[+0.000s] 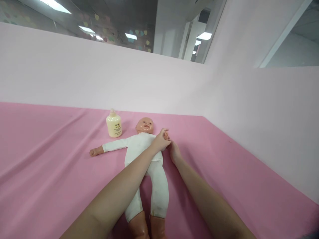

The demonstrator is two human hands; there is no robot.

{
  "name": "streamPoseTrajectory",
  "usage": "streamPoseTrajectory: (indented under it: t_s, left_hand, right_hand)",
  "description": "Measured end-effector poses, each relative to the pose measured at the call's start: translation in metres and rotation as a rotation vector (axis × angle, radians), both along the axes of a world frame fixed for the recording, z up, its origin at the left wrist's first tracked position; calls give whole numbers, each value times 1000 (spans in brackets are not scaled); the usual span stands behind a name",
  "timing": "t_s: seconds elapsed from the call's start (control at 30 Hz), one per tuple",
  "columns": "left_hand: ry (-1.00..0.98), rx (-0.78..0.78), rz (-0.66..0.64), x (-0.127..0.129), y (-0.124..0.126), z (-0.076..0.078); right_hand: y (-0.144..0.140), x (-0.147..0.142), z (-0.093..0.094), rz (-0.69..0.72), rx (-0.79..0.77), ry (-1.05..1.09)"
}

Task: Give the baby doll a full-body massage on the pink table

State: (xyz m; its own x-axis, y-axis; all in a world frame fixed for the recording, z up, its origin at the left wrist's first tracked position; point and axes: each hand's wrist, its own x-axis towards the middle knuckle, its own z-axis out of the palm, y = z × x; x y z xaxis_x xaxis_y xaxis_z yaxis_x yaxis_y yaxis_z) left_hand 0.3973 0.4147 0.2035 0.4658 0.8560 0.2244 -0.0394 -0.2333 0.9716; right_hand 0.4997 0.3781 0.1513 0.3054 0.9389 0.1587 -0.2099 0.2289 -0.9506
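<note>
A baby doll (139,146) in a white cloth body lies on its back, its head away from me and its legs toward me. My left hand (160,141) reaches across the doll's chest, its fingers closed around the doll's small hand (166,135) on the right side. Close against it, at the same doll arm, is my right hand (175,152); its fingers are mostly hidden, so their grip does not show. The doll's other arm (114,145) stretches out to the left on the pink surface.
A pale yellow pump bottle (114,125) stands left of the doll's head. Pink padded sheeting (50,159) with creases covers the surface. White walls (99,76) rise behind it and on the right, with window panes (112,20) above.
</note>
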Motion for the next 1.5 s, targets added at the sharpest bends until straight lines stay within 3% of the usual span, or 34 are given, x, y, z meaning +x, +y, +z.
streamPoseTrajectory:
  t_s: [0.17, 0.33, 0.63, 1.03, 1.23, 1.5]
  left_hand:
    - [32, 0, 37, 0, -2, 1]
    - [31, 84, 166, -3, -4, 9]
    - [2, 156, 144, -7, -13, 21]
    - [-85, 166, 53, -7, -9, 17]
    - [-19, 141, 182, -3, -5, 16]
    - [103, 72, 194, -4, 4, 2]
  right_hand:
    - [1, 3, -4, 15, 9, 25]
    - [3, 3, -4, 30, -15, 19]
    - [-1, -1, 4, 22, -24, 37]
    - [-2, 0, 2, 15, -13, 27]
    - [0, 1, 0, 18, -10, 7]
    - [0, 2, -3, -1, -10, 3]
